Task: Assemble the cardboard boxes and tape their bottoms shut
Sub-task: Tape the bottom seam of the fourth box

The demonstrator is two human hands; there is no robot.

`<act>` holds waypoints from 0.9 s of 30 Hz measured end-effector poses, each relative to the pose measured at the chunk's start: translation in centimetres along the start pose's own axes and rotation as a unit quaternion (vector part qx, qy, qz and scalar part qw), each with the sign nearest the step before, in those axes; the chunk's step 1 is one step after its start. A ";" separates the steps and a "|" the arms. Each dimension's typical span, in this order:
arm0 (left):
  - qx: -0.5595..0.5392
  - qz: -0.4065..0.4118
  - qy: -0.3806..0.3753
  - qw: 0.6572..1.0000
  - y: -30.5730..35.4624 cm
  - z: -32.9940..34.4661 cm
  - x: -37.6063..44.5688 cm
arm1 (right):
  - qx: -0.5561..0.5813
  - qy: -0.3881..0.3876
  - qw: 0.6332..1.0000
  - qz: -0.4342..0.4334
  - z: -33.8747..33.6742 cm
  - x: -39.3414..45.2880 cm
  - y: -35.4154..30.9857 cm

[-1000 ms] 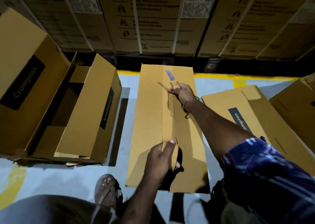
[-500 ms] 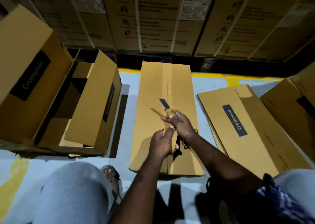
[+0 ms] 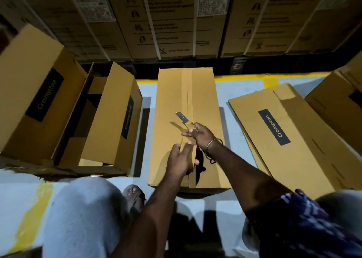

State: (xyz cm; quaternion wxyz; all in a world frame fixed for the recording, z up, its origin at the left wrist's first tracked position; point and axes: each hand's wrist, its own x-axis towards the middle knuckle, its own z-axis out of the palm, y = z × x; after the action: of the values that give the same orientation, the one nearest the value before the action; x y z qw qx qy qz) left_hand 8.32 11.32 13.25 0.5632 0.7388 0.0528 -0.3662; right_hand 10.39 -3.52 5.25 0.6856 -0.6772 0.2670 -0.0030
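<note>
Box [image 3: 172,104] flaps closed; left hand [image 3: 181,159] pinches tape [image 3: 187,150], right hand [image 3: 199,133] grips blade [image 3: 182,117]

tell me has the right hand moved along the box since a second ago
Yes: the right hand came back from the far end of the box toward the left hand.

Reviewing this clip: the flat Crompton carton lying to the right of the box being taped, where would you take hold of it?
Grip the flat carton by its near-left long edge, coming from the taped box side. That edge faces bare floor; another box crowds its far-right side.
</note>
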 end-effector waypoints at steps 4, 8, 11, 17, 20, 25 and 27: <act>-0.017 -0.045 -0.006 0.999 -1.9 -0.7 -3.1 | -0.066 0.006 0.998 0.010 -0.1 0.4 0.3; -0.052 -0.106 -0.023 0.993 -4.7 -1.5 -8.2 | -0.109 0.003 0.994 0.008 -0.2 0.5 -0.2; -0.009 -0.147 -0.006 0.989 -8.1 -2.0 -9.7 | -0.118 -0.003 0.993 0.006 -0.3 0.8 -0.1; -0.059 -0.106 -0.020 0.992 -11.5 -2.0 -8.8 | -0.077 0.003 0.997 -0.005 -0.4 -0.9 -1.4; -0.073 -0.106 -0.015 0.992 -11.9 -1.6 -8.3 | -0.026 -0.013 0.999 0.016 0.0 -3.2 -1.0; -0.106 -0.092 -0.023 0.990 -10.8 -0.6 -6.8 | -0.063 -0.032 0.997 0.018 1.8 -9.5 0.7; -0.118 -0.089 -0.027 0.989 -10.7 -0.1 -6.3 | -0.055 -0.034 0.998 0.014 2.1 -11.5 1.6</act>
State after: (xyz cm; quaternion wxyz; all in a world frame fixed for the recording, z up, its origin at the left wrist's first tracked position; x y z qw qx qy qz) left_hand -1.51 17.34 8.58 0.6129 0.6494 0.1460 -0.4259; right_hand 0.68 2.78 7.79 0.6560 -0.7098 0.2526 0.0444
